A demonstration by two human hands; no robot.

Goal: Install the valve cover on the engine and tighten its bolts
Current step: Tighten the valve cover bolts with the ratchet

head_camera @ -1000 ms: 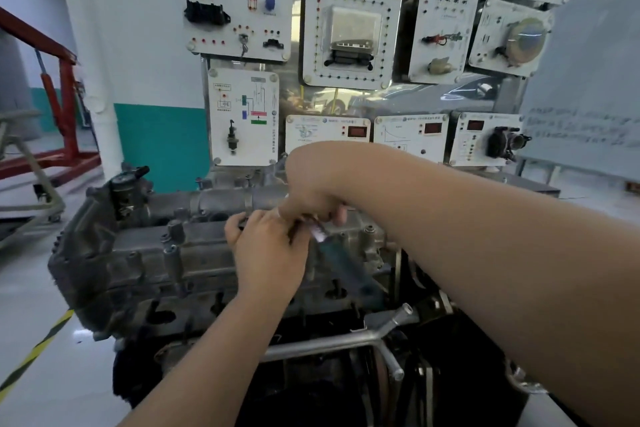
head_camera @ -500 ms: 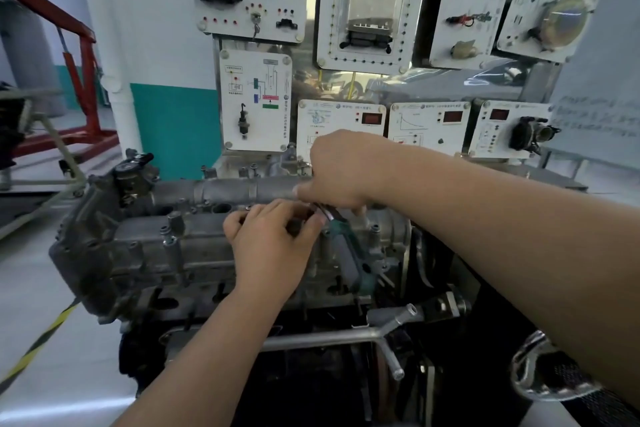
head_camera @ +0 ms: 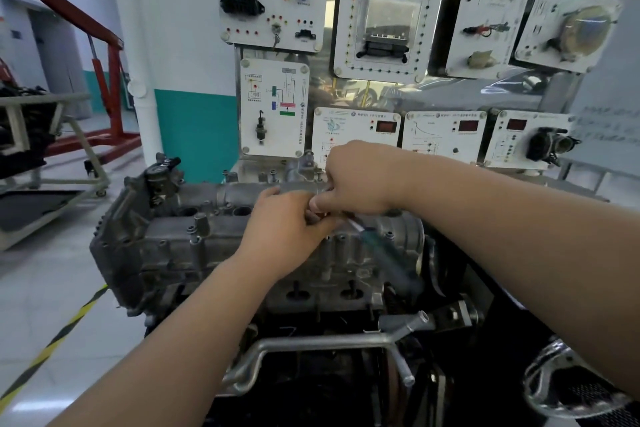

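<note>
Training panels [head_camera: 388, 21] line the wall behind the engine [head_camera: 311, 291], topped by one dull grey, grimy valve cover [head_camera: 180, 246]. Two hands meet over the cover's middle. The right hand [head_camera: 356, 180] pinches one blurred green-handled tool [head_camera: 384, 251]. The left hand [head_camera: 284, 229] curls at its tip, grip unclear.

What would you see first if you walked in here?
The left hand and right hand meet in the middle, on top of a big grey engine, with a green-handled tool poking out between them. Behind them hang white boards with parts on them.
</note>
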